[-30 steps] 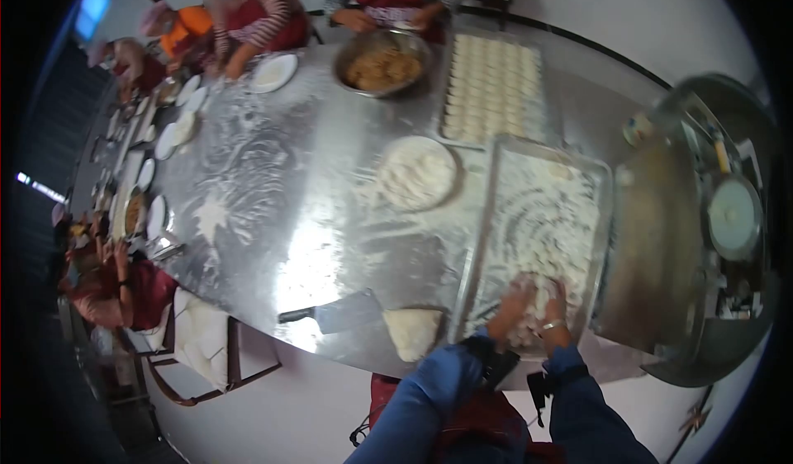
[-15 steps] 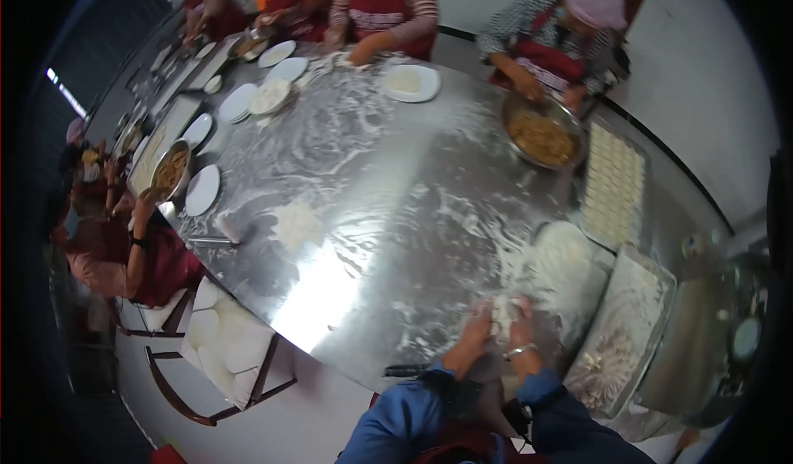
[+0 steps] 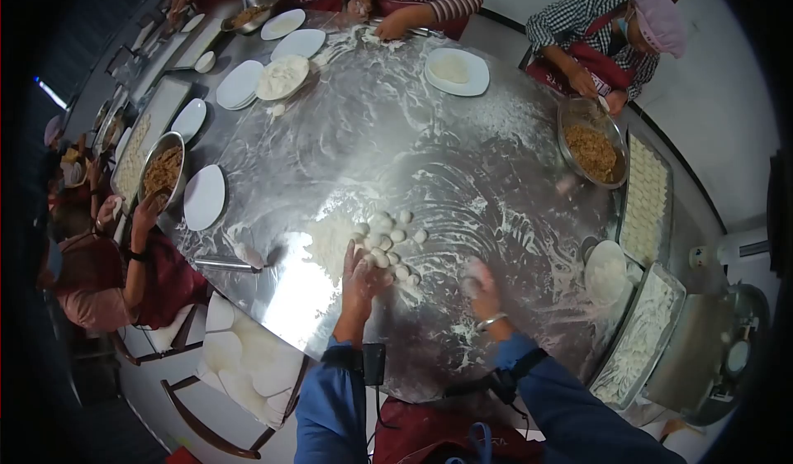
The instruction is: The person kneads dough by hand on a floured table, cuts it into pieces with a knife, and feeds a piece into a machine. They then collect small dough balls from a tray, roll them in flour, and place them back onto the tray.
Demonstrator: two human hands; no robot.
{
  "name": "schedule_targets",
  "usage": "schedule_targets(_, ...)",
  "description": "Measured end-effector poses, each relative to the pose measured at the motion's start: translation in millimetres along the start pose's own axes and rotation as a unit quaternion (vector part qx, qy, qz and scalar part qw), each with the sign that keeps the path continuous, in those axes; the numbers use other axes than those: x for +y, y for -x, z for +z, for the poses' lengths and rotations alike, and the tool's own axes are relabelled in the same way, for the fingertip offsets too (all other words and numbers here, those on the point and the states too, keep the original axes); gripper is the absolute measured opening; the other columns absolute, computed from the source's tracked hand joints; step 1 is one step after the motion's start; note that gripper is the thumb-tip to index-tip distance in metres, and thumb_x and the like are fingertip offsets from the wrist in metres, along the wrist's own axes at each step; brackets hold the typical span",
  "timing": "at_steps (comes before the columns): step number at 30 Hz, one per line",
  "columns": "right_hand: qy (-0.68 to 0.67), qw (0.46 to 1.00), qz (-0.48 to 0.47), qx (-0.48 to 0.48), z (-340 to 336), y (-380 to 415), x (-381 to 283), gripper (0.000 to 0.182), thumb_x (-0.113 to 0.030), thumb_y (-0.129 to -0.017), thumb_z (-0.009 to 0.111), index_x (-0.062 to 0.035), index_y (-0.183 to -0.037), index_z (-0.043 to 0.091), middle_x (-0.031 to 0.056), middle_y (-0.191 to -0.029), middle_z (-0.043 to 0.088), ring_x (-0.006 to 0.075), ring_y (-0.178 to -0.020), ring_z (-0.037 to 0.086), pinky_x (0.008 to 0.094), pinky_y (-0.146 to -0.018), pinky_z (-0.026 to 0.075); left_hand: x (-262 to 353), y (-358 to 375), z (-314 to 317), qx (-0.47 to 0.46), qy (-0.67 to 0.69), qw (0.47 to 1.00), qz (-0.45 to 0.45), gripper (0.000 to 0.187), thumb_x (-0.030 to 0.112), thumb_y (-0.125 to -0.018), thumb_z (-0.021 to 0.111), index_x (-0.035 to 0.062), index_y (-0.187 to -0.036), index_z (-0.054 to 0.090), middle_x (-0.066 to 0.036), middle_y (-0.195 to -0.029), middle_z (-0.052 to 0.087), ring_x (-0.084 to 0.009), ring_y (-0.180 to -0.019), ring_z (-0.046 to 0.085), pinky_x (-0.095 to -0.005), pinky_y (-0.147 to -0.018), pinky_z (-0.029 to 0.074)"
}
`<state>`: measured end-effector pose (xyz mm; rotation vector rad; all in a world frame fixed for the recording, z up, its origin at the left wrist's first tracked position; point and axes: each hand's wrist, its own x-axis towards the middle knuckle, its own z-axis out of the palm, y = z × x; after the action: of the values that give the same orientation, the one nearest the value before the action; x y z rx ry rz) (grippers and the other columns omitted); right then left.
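Small round dough pieces [image 3: 385, 241] lie in a loose group on the floured steel table [image 3: 529, 191]. My left hand [image 3: 358, 286] is at the near left side of the group, fingers stretched out and apart, touching or almost touching the closest pieces. Some way to the right, my right hand [image 3: 484, 295] hovers low over or rests on the table. Motion smears its fingers, so whether a dough piece is under them cannot be made out. A patch of dry flour [image 3: 330, 249] spreads just left of the dough pieces.
At the right stand a floury metal tray [image 3: 640, 340], a tray of dumplings [image 3: 646, 204] and a bowl of filling [image 3: 591, 152] beside a person in a pink cap. White plates [image 3: 204, 198] and another filling bowl [image 3: 163, 171] are at the left. Other people work around the table.
My hands were together around dough near the floury tray. Now they are apart and further left, and dough pieces lie scattered by the flour patch. The view has shifted too.
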<state>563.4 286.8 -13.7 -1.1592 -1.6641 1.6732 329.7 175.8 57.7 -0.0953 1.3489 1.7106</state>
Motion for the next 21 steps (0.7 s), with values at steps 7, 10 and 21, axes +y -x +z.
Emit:
schedule_targets(7, 0.454, 0.878, -0.005, 0.149, -101.8, -18.3, 18.3, 0.057, -0.015, -0.082, 0.055, -0.0069, -0.135, 0.037, 0.0207, -0.135, 0.039, 0.0374, -0.127, 0.034, 0.0456, -0.105, 0.026, -25.3, -49.7, -62.1, 0.041, -0.408, 0.896, 0.171, 0.042, -0.004, -0.078, 0.055, 0.0033, -0.120, 0.051, -0.011, -0.106, 0.052, -0.0198, -0.083, 0.060, -0.0296, -0.071, 0.050)
schedule_targets(10, 0.554, 0.813, 0.057, 0.168, -93.0, -27.6, 31.8, 0.063, -0.019, -0.083, 0.056, -0.0097, -0.139, 0.030, 0.0190, -0.140, 0.033, 0.0383, -0.130, 0.027, 0.0490, -0.107, 0.020, -30.2, -52.1, -35.1, 0.025, -0.524, 0.815, 0.244, 0.031, 0.003, -0.076, 0.059, 0.0050, -0.106, 0.058, -0.012, -0.092, 0.056, -0.0220, -0.075, 0.059, -0.0319, -0.070, 0.050)
schedule_targets(21, 0.616, 0.762, 0.096, 0.178, -75.8, -34.4, 7.6, 0.065, -0.015, -0.077, 0.059, -0.0134, -0.136, 0.032, 0.0162, -0.139, 0.033, 0.0329, -0.132, 0.025, 0.0477, -0.109, 0.019, 40.0, -118.6, -33.7, 0.103, -0.623, 0.716, 0.299, 0.021, 0.006, -0.083, 0.061, 0.0004, -0.103, 0.058, -0.007, -0.088, 0.058, -0.0147, -0.072, 0.056, -0.0262, -0.066, 0.046)
